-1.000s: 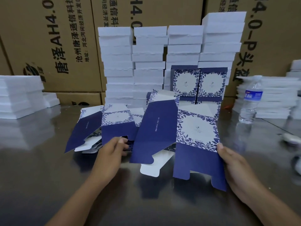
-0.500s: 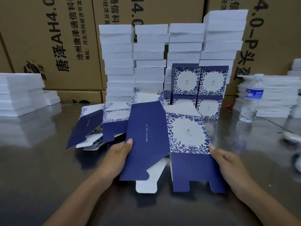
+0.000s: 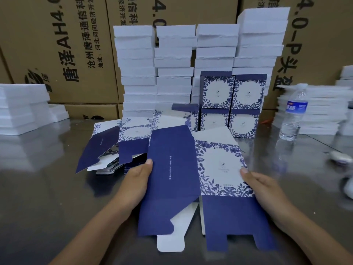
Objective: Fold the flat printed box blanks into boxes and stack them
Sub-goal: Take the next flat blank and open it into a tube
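While half-folded, box blank [image 3: 191, 178] between left hand [image 3: 136, 184] and right hand [image 3: 265, 192], both clamped on it.

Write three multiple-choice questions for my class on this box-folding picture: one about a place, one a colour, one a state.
1. Where is the clear plastic water bottle relative to the blue-and-white floral folded boxes?
A. Left of them
B. Right of them
C. On top of them

2. What colour is the panel of the printed cardboard box blank under the thumb of the left hand?
A. Plain dark blue
B. Red
C. Green

3. How is that blank held?
A. Lying untouched
B. By one hand only
C. By both hands, the right hand on its floral panel

B: the bottle stands far right on the shiny grey table.
A: that thumb lies on solid navy.
C: a thumb presses each side.
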A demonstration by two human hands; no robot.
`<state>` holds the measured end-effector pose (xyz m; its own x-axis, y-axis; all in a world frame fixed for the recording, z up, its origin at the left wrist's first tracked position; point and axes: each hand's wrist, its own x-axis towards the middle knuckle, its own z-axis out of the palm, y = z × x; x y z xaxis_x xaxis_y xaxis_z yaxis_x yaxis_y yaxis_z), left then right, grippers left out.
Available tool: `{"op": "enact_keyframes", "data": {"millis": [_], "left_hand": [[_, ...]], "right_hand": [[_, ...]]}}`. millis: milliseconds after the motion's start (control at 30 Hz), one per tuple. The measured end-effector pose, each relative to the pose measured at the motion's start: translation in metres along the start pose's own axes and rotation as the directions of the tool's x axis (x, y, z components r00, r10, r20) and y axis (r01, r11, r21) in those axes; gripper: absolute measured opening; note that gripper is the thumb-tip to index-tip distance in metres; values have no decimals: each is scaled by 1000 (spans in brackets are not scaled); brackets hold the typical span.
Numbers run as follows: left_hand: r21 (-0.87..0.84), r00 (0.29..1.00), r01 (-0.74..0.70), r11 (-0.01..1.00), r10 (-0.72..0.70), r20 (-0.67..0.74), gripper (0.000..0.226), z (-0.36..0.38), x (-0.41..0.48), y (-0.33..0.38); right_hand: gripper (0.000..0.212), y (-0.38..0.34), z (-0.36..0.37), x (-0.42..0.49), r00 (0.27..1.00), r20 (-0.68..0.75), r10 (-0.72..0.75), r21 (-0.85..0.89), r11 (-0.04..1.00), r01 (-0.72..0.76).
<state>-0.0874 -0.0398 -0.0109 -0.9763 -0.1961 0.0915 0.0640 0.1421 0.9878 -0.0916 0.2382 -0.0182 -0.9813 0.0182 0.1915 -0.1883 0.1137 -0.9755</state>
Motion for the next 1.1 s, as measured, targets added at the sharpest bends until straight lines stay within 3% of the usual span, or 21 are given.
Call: {"op": "enact_keyframes", "data": {"millis": [200,433,633,767,967,1100], "left_hand": [[32,998,2,999,-4,60,44,-1,-1,-2],[-105,998,48,993,-43,48,40,0,-5,3],[112,998,-19,993,25,-57,43,-8,0,2],[141,1000,-18,990,17,4,42,-5,-2,3],[-22,996,89,996,-89,28,38,-2,-4,6],[-29,993,104,994,-103,51,40,-3,-3,4]], "right_hand": [[37,-1,-1,3,992,-124,10,-9,1000,-11],[34,-5,0,-3,997,-75,31,-50,998,-35],[36,-5,3,-2,998,-29,62,-53,997,-63],[42,-7,3,-2,993,-101,61,-25,998,-64],[40,-9,1,-4,996,-79,41,-18,999,-42],[31,-6,1,-3,995,-62,74,16,997,-73]]}}
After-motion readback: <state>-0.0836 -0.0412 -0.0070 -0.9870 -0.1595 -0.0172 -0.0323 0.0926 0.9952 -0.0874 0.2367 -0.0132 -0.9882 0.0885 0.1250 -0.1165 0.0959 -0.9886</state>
